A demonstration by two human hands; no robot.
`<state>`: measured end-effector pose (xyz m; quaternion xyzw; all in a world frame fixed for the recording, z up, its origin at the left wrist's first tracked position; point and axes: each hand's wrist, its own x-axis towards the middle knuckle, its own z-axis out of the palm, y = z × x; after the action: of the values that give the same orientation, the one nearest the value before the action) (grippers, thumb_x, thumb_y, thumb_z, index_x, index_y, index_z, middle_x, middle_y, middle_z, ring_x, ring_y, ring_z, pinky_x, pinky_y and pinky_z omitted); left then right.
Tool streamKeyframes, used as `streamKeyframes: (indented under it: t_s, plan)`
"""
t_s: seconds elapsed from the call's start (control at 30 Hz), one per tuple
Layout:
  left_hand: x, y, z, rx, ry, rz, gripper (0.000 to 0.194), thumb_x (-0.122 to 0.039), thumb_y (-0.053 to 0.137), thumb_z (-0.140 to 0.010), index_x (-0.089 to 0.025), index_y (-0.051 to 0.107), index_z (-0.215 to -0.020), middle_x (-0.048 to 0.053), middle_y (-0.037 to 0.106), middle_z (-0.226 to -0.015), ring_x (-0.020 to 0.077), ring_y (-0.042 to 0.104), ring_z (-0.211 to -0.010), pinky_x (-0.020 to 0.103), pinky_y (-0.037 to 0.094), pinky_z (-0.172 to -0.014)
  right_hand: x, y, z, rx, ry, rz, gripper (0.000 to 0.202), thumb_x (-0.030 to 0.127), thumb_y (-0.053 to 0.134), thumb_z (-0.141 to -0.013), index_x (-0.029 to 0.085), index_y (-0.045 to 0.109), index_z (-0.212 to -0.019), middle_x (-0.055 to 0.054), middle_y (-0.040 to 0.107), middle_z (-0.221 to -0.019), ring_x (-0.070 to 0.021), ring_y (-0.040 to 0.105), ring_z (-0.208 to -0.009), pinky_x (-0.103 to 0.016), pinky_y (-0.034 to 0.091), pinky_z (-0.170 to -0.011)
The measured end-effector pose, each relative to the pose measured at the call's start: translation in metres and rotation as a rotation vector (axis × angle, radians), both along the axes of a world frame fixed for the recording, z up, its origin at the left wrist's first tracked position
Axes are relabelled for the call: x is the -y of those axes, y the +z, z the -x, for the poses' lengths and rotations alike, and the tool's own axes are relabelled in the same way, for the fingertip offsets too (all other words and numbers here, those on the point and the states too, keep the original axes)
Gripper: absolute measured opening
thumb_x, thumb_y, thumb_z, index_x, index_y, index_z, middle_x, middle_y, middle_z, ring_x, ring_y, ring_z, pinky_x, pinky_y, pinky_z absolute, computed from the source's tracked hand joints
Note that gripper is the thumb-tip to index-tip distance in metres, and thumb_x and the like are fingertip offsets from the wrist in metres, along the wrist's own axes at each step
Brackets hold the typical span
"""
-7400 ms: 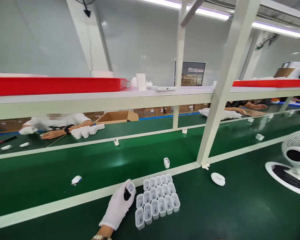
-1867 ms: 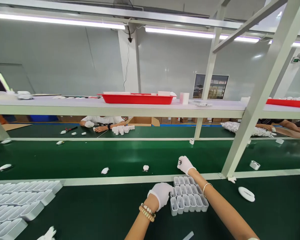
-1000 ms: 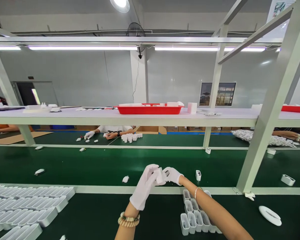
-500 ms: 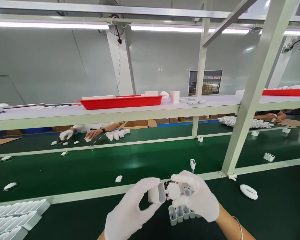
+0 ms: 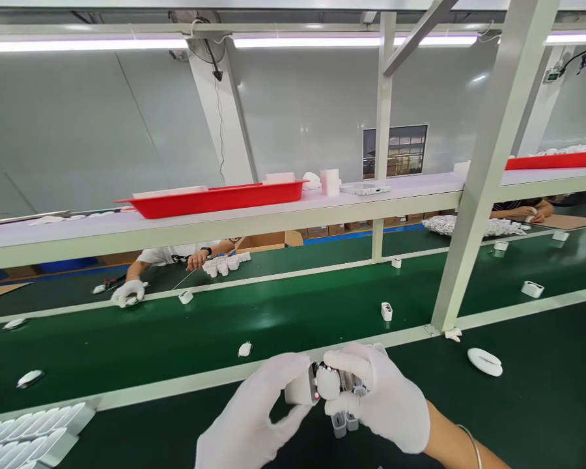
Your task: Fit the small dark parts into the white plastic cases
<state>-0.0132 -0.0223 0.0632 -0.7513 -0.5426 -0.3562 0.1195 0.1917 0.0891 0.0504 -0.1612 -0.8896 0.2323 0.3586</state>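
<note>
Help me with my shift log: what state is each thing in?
Left hand, gloved, gripping the white casing
Right hand, gloved, gripping the electronic part
The white casing, open end towards the part
The electronic part, at that opening; depth unclear
Casings below, open-topped, mostly hidden
Cardboard box, open
Ceiling lights, lit
Left red tray, holding white items

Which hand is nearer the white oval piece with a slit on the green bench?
Right. The white-gloved right hand is left of the white oval piece, not touching it; the gloved left hand is farther left.
</note>
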Motion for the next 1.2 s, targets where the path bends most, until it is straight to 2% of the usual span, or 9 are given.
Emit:
streamKeyframes:
  t_s: [0.27, 0.4, 0.6, 0.67, 0.77, 0.83, 0.97, 1.07, 1.2]
  plan:
    - [-0.001, 0.019, -0.014, -0.003, -0.073, -0.019, 0.044, -0.009, 0.055, -0.079, -0.03, 0.055, -0.118, 0.0, 0.076, -0.102, 0.0174, 0.075, -0.09, 0.026, 0.063, -0.082, 0.011, 0.009, -0.001, -0.013, 0.036, 0.114, 0.02, 0.021, 0.081, -0.075, 0.027, 0.068, -0.089, 0.002, 0.063, -0.083, -0.0147, 0.058, -0.075, -0.027, 0.05, -0.072]
    - [-0.001, 0.011, -0.009, 0.016, -0.036, -0.014, 0.044, -0.014, 0.061, -0.08, -0.031, 0.057, -0.12, 0.0, 0.075, -0.109, 0.0191, 0.075, -0.094, 0.027, 0.064, -0.082, 0.007, 0.009, 0.003, -0.038, 0.11, 0.12, 0.017, 0.027, 0.08, -0.078, 0.027, 0.071, -0.093, 0.001, 0.062, -0.078, -0.014, 0.057, -0.071, -0.027, 0.05, -0.068]
    - [0.002, -0.001, -0.002, 0.049, -0.021, 0.06, 0.046, -0.021, 0.067, -0.083, -0.032, 0.055, -0.126, 0.001, 0.073, -0.119, 0.0207, 0.073, -0.104, 0.03, 0.062, -0.09, -0.006, -0.001, 0.003, -0.034, 0.109, 0.261, 0.074, 0.056, 0.089, -0.054, 0.032, 0.068, -0.121, 0.0, 0.063, -0.089, -0.018, 0.06, -0.079, -0.034, 0.052, -0.074]
    - [0.003, 0.0, -0.005, 0.083, -0.023, 0.061, 0.045, -0.021, 0.067, -0.083, -0.031, 0.056, -0.125, 0.001, 0.073, -0.118, 0.0211, 0.073, -0.103, 0.031, 0.062, -0.091, -0.007, -0.001, 0.0, -0.047, 0.125, 0.291, 0.072, 0.062, 0.083, -0.061, 0.031, 0.067, -0.124, -0.001, 0.063, -0.091, -0.0182, 0.06, -0.08, -0.035, 0.051, -0.076]
    - [0.003, 0.0, -0.008, 0.129, -0.02, 0.062, 0.044, -0.022, 0.068, -0.082, -0.031, 0.057, -0.124, 0.002, 0.074, -0.117, 0.0221, 0.074, -0.102, 0.031, 0.063, -0.088, -0.006, 0.004, -0.003, -0.073, 0.146, 0.285, 0.049, 0.063, 0.06, -0.086, 0.031, 0.07, -0.121, -0.002, 0.062, -0.086, -0.0157, 0.057, -0.075, -0.035, 0.05, -0.075]
    - [0.004, -0.003, -0.008, 0.148, -0.016, 0.066, 0.046, -0.022, 0.069, -0.081, -0.032, 0.058, -0.125, 0.001, 0.074, -0.118, 0.0225, 0.074, -0.102, 0.031, 0.064, -0.086, -0.003, 0.007, -0.003, -0.076, 0.122, 0.29, 0.046, 0.058, 0.061, -0.088, 0.032, 0.068, -0.126, -0.002, 0.063, -0.085, -0.0157, 0.057, -0.074, -0.036, 0.05, -0.077]
    - [0.004, -0.01, -0.006, 0.185, -0.022, 0.11, 0.049, -0.022, 0.071, -0.08, -0.034, 0.059, -0.126, 0.001, 0.072, -0.122, 0.0234, 0.072, -0.107, 0.032, 0.063, -0.088, 0.0, 0.011, -0.001, 0.023, 0.154, 0.536, 0.082, 0.047, 0.075, -0.078, 0.025, 0.041, -0.15, -0.007, 0.067, -0.104, -0.0204, 0.061, -0.089, -0.043, 0.051, -0.09]
    - [0.004, -0.012, -0.007, 0.25, -0.033, 0.186, 0.046, -0.022, 0.07, -0.08, -0.033, 0.062, -0.124, 0.003, 0.071, -0.124, 0.0249, 0.071, -0.11, 0.036, 0.062, -0.092, 0.0, 0.013, 0.002, 0.044, 0.327, 0.781, 0.101, 0.063, 0.07, -0.077, 0.02, 0.024, -0.157, -0.015, 0.06, -0.125, -0.0237, 0.059, -0.107, -0.046, 0.047, -0.099]
    - [0.003, -0.013, -0.01, 0.295, -0.044, 0.268, 0.047, -0.021, 0.071, -0.079, -0.032, 0.064, -0.124, 0.004, 0.07, -0.126, 0.0271, 0.069, -0.112, 0.04, 0.06, -0.095, 0.001, 0.01, 0.008, -0.022, 0.532, 0.913, 0.104, 0.072, 0.068, -0.073, 0.021, 0.029, -0.155, -0.013, 0.06, -0.117, -0.0232, 0.059, -0.105, -0.043, 0.05, -0.093]
